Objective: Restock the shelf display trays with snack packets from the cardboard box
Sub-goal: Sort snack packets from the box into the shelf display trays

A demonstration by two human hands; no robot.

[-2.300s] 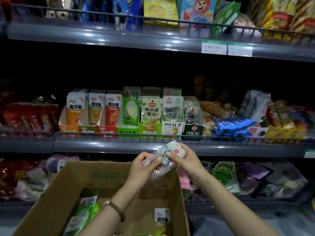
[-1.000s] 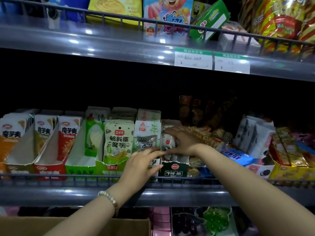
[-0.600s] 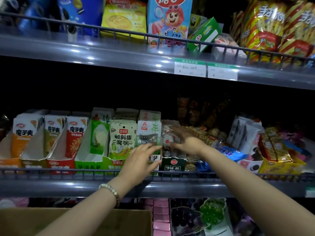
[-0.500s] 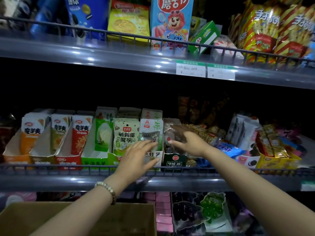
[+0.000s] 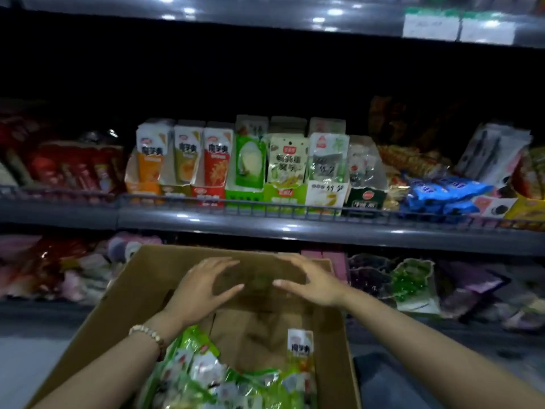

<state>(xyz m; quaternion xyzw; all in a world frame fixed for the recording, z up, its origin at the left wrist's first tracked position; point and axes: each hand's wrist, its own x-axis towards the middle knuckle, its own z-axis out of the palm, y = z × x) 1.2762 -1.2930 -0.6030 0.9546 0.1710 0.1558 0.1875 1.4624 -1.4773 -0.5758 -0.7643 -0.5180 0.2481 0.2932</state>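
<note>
Cardboard box (image 5: pixel 124 293): open-topped, set below and in front of the middle shelf, at the foot of the view. Contents: a loose heap of green and white snack packets (image 5: pixel 212 376) at the near end, and one white and orange packet (image 5: pixel 300 349) standing upright against the right wall. The far half of the box floor was bare brown card. Left hand (image 5: pixel 203 287) and right hand (image 5: pixel 312 283): both held over the far end of the box, palms turned toward each other, fingers spread and gripping nothing. Whether they touched the cardboard could not be told. A bead bracelet (image 5: pixel 146 333) was on the left wrist, just above the green heap. Middle shelf, above the box: a row of display trays (image 5: pixel 244 194), side by side, each with upright packets, in orange, yellow, red, green and white from left to right. The dark green tray (image 5: pixel 365 197) at the right end held clear packets (image 5: pixel 364 163). A wire rail (image 5: pixel 295 212) crossed the trays' lower fronts. Beside the row: red packets (image 5: pixel 67 166) to the left, blue packets (image 5: pixel 442 190) to the right. Lower shelf, behind the box: a green bag (image 5: pixel 413 281), blurred. Upper shelf edge: two price labels (image 5: pixel 430 25), unreadable.
</note>
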